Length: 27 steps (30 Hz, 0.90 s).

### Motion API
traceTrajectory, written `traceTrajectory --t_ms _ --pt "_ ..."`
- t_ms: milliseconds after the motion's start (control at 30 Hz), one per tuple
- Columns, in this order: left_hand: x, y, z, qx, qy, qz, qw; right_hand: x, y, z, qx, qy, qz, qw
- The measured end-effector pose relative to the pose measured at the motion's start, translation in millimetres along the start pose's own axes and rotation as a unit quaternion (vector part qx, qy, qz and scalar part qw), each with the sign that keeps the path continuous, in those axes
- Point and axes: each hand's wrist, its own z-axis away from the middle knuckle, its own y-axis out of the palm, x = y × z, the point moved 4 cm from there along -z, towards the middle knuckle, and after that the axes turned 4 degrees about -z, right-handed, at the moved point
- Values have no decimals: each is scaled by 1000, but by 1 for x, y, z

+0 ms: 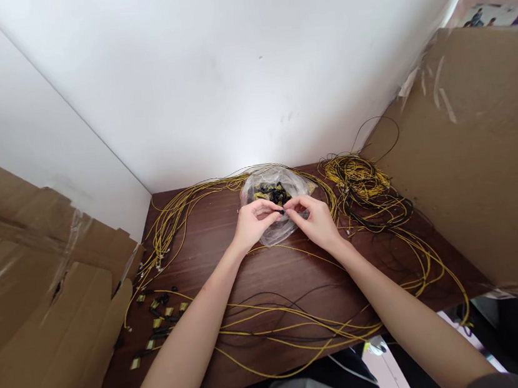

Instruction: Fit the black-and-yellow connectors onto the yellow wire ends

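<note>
My left hand (pixel 258 220) and my right hand (pixel 311 218) meet near the middle of the dark wooden table, fingertips almost touching. Between thumb and forefinger, the left one pinches a small black piece (pixel 281 211). The right hand's fingers are pinched close beside it; what they grip is too small to make out. Just beneath and behind both hands lies a clear plastic bag (pixel 277 236), its mouth showing several black and yellow parts (pixel 272 192). A thin yellow cable (pixel 304 252) runs across the table below the hands.
Yellow and black cables (pixel 361 182) are heaped at the right, and more yellow cables (pixel 168 221) curve along the left. Several black connectors with yellow tags (pixel 156 323) lie at the left front. Cardboard sheets (pixel 485 153) flank both sides; a white wall (pixel 244 76) closes the back.
</note>
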Motion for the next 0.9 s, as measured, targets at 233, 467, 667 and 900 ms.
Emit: traceTrajectory --t_ms 233,467,667,900 --pt "0 0 -1 3 0 1 1000 0 1 1 7 -3 -5 1000" --pt "-1 1 0 -6 -3 12 1000 1 1 1 14 -3 -7 1000" --pt "-1 0 0 -12 0 22 1000 2 1 0 11 -4 -5 1000" --pt "-1 0 0 -14 -2 40 999 1 2 1 13 -5 -5 1000"
